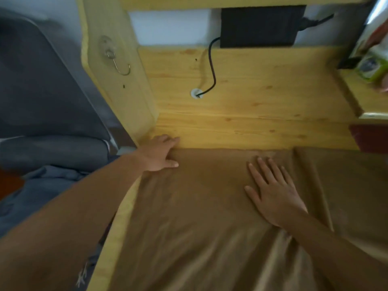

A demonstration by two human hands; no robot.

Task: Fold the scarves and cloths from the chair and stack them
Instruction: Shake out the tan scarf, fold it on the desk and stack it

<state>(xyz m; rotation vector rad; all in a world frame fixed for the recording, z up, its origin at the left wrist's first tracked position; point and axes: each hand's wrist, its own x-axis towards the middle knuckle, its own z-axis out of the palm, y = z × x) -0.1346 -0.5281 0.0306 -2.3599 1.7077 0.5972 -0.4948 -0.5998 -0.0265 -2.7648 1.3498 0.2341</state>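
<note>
Tan cloth [199,217] is lying spread over the wooden desk [252,97], filling the lower centre and right of the frame, and both hands are resting on it. Fingers [264,171] of the right hand [273,194] are lying flat and fanned apart, palm down, pressing the fabric near its far edge at centre right; they are gripping nothing. At centre left, the left hand [159,154] is sitting on the cloth's far left corner, fingers extended and loosely together, thumb on the fabric; whether it is pinching the corner or only pressing it cannot be told.

Moving outward, the cloth is running long from that far edge toward the bottom of the frame, where it is wrinkling and draping out of view, with a raised crease at right. Both forearms are crossing it from below.

Judging by this, the left hand is nearer a free corner, so a fold would likely be starting there, drawn across toward the right hand's anchoring palm. Beyond, a black cable [212,66] is dropping into a desk hole, and a grey chair [42,91] is occupying the upper left.
</note>
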